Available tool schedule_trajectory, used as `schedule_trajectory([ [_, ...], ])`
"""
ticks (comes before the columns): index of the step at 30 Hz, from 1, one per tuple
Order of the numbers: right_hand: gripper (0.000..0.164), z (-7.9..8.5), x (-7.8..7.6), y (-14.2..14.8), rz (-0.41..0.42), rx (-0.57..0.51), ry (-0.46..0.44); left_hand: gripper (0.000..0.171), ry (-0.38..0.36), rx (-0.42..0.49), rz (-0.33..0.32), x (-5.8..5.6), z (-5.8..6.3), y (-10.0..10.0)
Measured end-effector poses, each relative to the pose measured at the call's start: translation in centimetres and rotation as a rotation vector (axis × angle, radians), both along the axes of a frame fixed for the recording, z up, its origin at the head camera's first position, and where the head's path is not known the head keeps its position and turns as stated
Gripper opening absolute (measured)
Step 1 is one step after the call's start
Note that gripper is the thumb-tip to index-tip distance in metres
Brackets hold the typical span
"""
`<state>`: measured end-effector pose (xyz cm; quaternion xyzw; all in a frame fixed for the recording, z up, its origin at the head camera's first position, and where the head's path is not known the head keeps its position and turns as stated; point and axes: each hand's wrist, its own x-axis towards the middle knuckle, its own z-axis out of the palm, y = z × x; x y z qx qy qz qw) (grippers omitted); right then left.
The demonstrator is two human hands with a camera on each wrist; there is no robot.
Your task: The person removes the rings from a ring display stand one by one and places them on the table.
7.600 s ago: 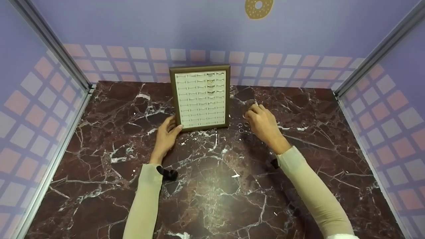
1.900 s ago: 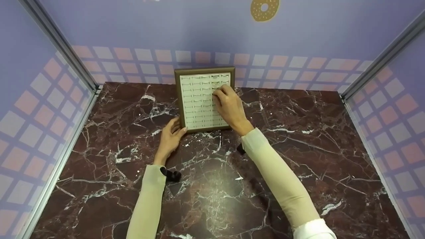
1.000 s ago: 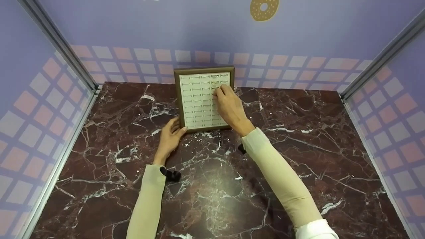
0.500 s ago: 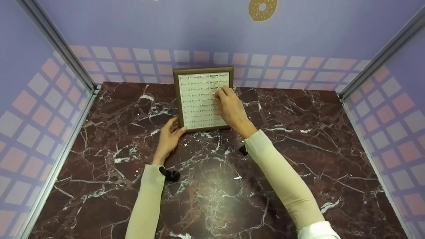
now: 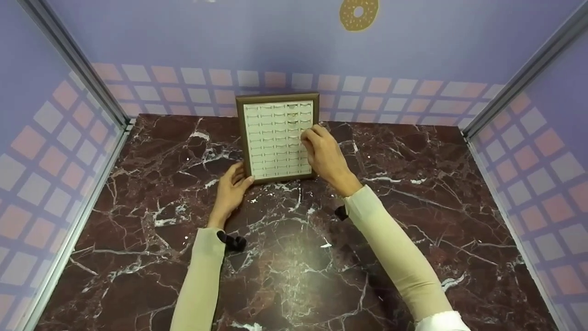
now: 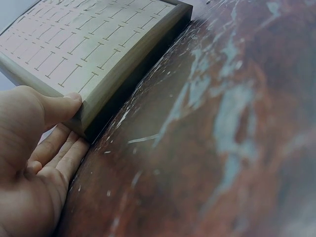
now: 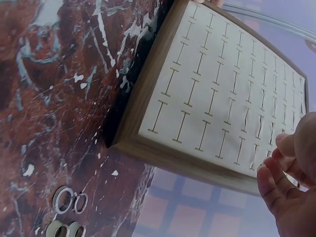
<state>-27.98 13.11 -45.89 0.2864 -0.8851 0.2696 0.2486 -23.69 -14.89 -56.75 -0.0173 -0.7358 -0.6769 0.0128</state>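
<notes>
A ring display board (image 5: 278,156) with a brown frame and rows of slits in a white pad leans near the back wall. My left hand (image 5: 229,191) steadies its lower left corner, the thumb on the frame in the left wrist view. Along the slit column right of the middle, a few rings (image 5: 292,114) sit near the top. My right hand (image 5: 327,154) is at the board's right side, thumb and fingertips pinched together beside that column. The ring in that pinch is mostly hidden by the fingers. In the right wrist view, several loose rings (image 7: 63,200) lie on the table.
The tabletop (image 5: 294,257) is dark red marble-look with white veins. A purple tiled wall (image 5: 390,87) closes the back, and side panels (image 5: 542,151) stand left and right.
My right hand has gone from the loose rings on the table to the board, then shifted slightly right and down. The fourth ring down has left its slit. My left hand stays at the corner.
</notes>
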Motion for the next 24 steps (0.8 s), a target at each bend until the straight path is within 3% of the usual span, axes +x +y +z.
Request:
schedule_trajectory([
  [24,0.01,-1.4,1.2,4.1,0.005,-0.013,-0.049,0.056,-0.009,0.022,0.007,-0.1,-0.1,0.1],
])
